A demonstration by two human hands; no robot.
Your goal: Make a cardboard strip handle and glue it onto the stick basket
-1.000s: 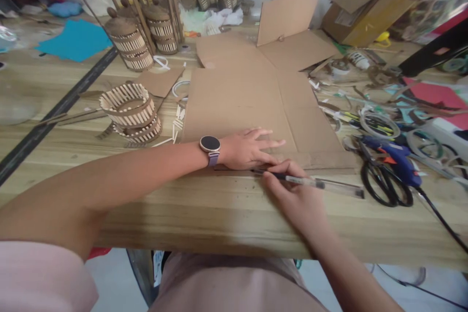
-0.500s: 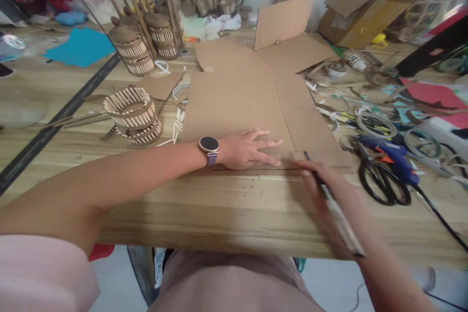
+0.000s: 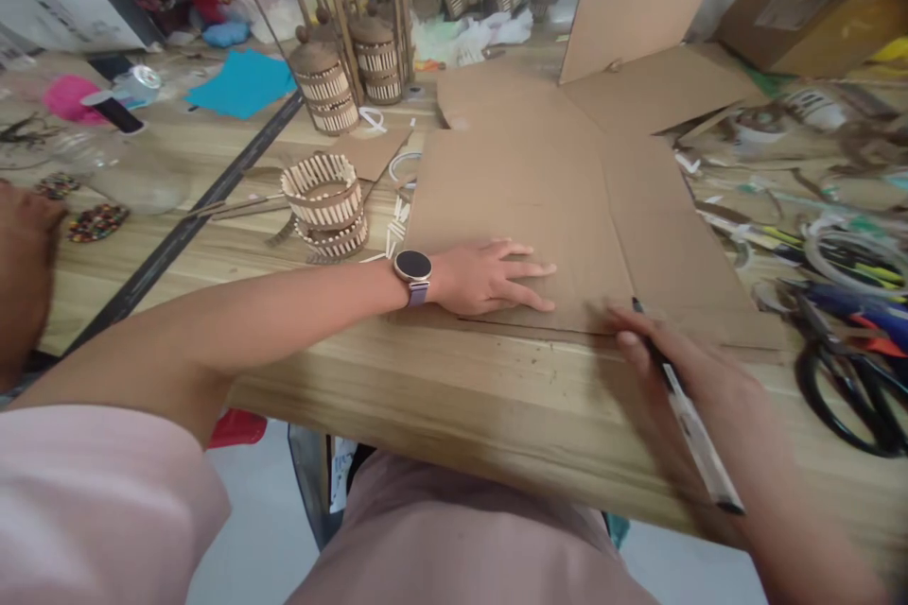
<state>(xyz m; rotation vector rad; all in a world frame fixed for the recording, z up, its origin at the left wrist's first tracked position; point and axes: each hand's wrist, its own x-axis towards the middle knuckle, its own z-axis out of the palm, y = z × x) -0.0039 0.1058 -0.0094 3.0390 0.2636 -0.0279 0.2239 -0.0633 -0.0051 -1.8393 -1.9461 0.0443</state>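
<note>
My left hand (image 3: 489, 278) lies flat on a large sheet of cardboard (image 3: 525, 180), its fingers spread to the right. A dark line runs along the sheet's near edge, just below that hand. In my right hand (image 3: 695, 378) is a pen (image 3: 699, 444), held between thumb and fingers with its dark tip end toward the cardboard. The fingertips of this hand are close to the sheet's near edge; whether the pen touches it I cannot tell. Left of the sheet stands a round frame of small wooden sticks and brown strips (image 3: 324, 203).
Lantern-like stick models (image 3: 326, 90) stand at the back left, near blue paper (image 3: 241, 83). Black-handled scissors (image 3: 844, 388) lie at the right beside tape rolls and a blue tool. A cardboard box (image 3: 815, 9) is at the back right. Another person's hand (image 3: 25, 255) rests at the far left.
The view has turned left, so everything sits farther right and another person's hand shows. My left hand stays flat on the cardboard; my right still holds the pen near its edge.
</note>
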